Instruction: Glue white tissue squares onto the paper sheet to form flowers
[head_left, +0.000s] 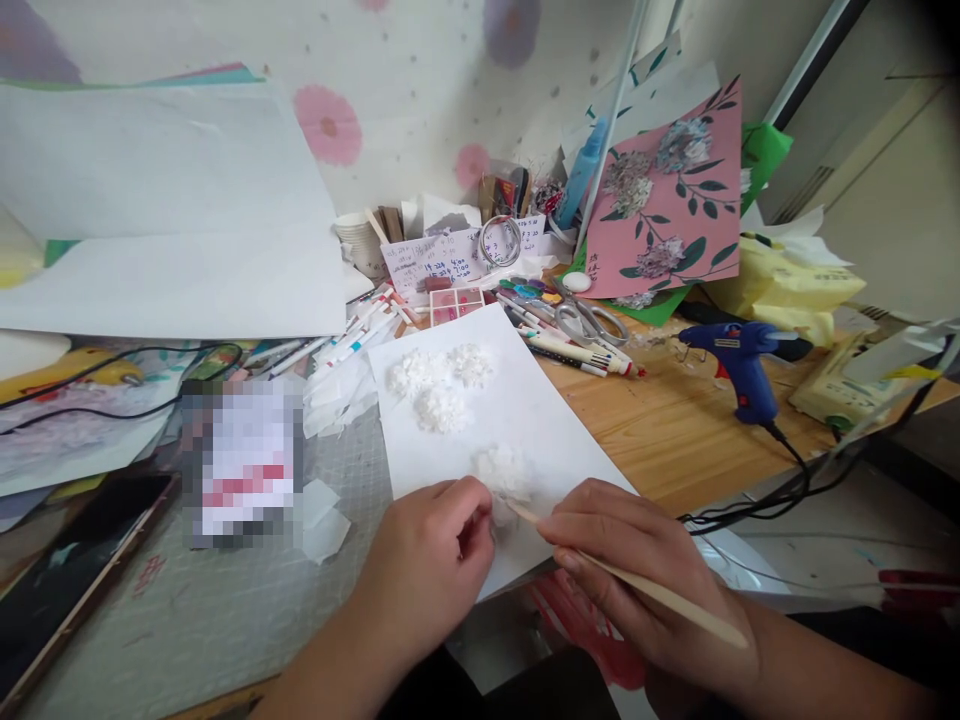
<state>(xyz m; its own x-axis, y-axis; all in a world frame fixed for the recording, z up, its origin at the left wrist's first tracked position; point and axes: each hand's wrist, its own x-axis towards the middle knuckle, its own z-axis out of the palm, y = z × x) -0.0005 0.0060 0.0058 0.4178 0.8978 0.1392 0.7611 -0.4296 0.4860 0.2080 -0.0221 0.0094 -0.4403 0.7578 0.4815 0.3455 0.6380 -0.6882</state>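
My right hand [637,570] grips a thin wooden stick [667,600], whose pointed tip reaches the lower edge of a white paper flower [504,470]. Close beside that flower, my left hand [435,550] is closed in a pinch, its fingertips at a thin whitish piece too blurred to make out. Both hands are over the near part of a white sheet of paper [555,400]. Farther up the same sheet lie three fluffy white paper flowers, the nearest of them a round white cluster [441,408].
A blue hot glue gun [739,365] with its cable stands at right. Scissors [589,322] and several pens [577,350] lie behind the sheet. A pink flower picture [667,230] leans at the back. Left are a cutting mat [247,610], translucent paper scraps [326,520] and a phone [82,570].
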